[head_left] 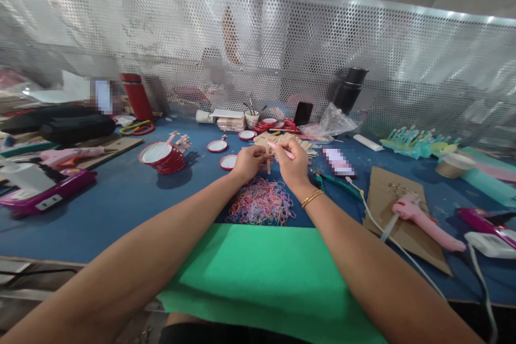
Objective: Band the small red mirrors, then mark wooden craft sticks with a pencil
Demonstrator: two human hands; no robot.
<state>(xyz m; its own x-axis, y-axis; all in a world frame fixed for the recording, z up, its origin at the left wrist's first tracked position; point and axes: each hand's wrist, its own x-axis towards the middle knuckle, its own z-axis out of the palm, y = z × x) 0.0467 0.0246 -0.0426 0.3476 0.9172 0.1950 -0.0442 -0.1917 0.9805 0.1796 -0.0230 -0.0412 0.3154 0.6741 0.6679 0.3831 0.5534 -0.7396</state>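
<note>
My left hand [249, 163] is closed around a thin wooden stick [269, 165], which stands roughly upright between its fingers. Close beside it, my right hand [295, 162] grips a slim pink pen-like tool [288, 155], its tip reaching the top of the stick. What the tip does there is too small to tell. Below both hands lies a heap of thin coloured rubber bands [262, 203]. Just behind the hands is a pile of flat wooden sticks [310, 146]. A small round red-rimmed piece [228, 162] sits by my left hand, and another [217, 145] lies farther back.
On the left stand a stack of red-rimmed rounds [163, 158] and a purple power strip [48, 192]. Green-handled pliers [341, 185], a phone [338, 162] and a pink glue gun [427, 220] on cardboard [379, 188] lie right. A perforated metal screen [161, 37] rises behind.
</note>
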